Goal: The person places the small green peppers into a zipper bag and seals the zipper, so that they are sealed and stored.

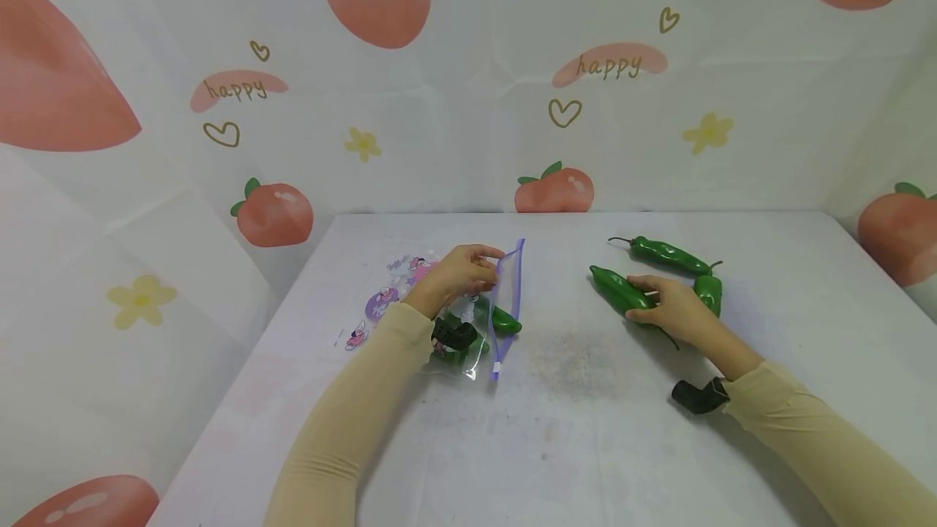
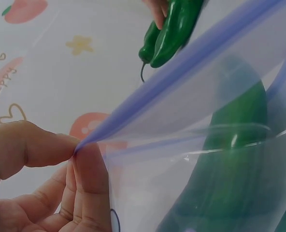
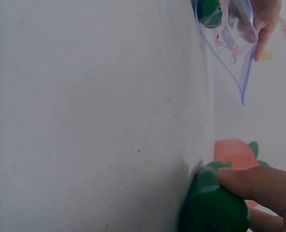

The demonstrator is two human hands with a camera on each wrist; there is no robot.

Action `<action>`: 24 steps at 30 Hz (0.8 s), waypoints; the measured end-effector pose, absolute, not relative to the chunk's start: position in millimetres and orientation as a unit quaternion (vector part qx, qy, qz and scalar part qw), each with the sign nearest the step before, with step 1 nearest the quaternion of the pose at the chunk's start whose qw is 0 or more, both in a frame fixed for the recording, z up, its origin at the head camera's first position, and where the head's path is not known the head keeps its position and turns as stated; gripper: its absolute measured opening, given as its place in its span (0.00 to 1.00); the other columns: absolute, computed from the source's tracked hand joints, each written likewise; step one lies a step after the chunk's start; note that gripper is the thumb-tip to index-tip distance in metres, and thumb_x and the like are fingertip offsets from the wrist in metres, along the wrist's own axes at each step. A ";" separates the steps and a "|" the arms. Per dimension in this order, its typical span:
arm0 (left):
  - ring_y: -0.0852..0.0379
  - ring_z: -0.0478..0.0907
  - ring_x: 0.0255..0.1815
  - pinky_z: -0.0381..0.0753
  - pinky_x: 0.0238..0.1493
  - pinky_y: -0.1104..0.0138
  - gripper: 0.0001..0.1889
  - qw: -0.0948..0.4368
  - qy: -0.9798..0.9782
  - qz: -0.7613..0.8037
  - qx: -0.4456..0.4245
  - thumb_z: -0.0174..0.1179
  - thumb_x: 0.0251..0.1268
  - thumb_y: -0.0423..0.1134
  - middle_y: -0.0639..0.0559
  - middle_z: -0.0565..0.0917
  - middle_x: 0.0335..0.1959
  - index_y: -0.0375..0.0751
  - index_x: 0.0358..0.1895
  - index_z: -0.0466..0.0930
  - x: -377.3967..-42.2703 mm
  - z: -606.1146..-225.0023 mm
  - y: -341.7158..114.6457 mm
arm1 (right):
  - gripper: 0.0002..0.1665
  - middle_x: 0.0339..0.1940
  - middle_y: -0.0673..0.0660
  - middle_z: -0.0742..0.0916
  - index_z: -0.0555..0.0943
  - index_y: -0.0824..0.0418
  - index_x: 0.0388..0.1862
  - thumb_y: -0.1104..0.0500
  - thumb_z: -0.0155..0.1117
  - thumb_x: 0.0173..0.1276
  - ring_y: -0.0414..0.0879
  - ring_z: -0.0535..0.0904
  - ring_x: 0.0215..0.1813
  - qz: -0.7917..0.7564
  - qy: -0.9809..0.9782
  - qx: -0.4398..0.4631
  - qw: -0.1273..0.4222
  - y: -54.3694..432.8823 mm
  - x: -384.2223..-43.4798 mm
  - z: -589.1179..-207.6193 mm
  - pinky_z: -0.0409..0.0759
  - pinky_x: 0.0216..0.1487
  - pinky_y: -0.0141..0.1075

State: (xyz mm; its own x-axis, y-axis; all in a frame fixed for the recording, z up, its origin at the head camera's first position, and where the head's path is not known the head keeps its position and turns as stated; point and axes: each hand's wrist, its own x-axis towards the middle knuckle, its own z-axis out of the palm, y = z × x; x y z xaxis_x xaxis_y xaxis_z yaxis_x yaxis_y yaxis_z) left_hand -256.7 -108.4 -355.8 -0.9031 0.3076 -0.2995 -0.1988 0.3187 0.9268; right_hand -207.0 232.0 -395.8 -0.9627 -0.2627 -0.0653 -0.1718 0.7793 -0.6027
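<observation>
My left hand [image 1: 464, 273] pinches the purple-edged mouth of a clear zip bag [image 2: 148, 183] between thumb and finger. The bag's opening gapes toward the right, and a green pepper [image 1: 505, 321] pokes its tip out there. More green shows through the printed plastic. To the right, my right hand [image 1: 669, 303] holds another green pepper [image 1: 616, 289] by its stem half, thumb on one side and fingers on the other. In the right wrist view the thumb [image 3: 244, 181] lies on that pepper's glossy skin.
Behind the right hand lies a long green pepper [image 1: 666, 254]. Another pepper [image 1: 708, 293] sits beside the right hand, partly hidden. Each wrist carries a black camera mount [image 1: 699, 397]. A printed cloth backdrop [image 1: 454, 128] rises behind the white table [image 1: 571, 446].
</observation>
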 end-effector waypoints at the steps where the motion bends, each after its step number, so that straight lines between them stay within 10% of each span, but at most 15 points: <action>1: 0.58 0.77 0.32 0.79 0.35 0.73 0.25 0.218 0.782 0.583 0.035 0.58 0.61 0.24 0.46 0.77 0.42 0.35 0.64 0.72 -256.7 -355.9 -108.7 | 0.40 0.61 0.77 0.75 0.66 0.70 0.69 0.54 0.68 0.63 0.71 0.74 0.59 -0.311 0.940 -0.115 0.073 231.9 -207.3 -395.8 0.75 0.54 0.58; 24: 0.58 0.77 0.31 0.75 0.33 0.70 0.26 0.215 0.786 0.577 0.043 0.59 0.60 0.25 0.48 0.76 0.41 0.37 0.64 0.72 -256.5 -356.5 -110.0 | 0.39 0.60 0.76 0.76 0.67 0.71 0.68 0.54 0.68 0.63 0.70 0.76 0.58 -0.313 0.939 -0.122 0.074 225.1 -206.4 -384.6 0.77 0.53 0.56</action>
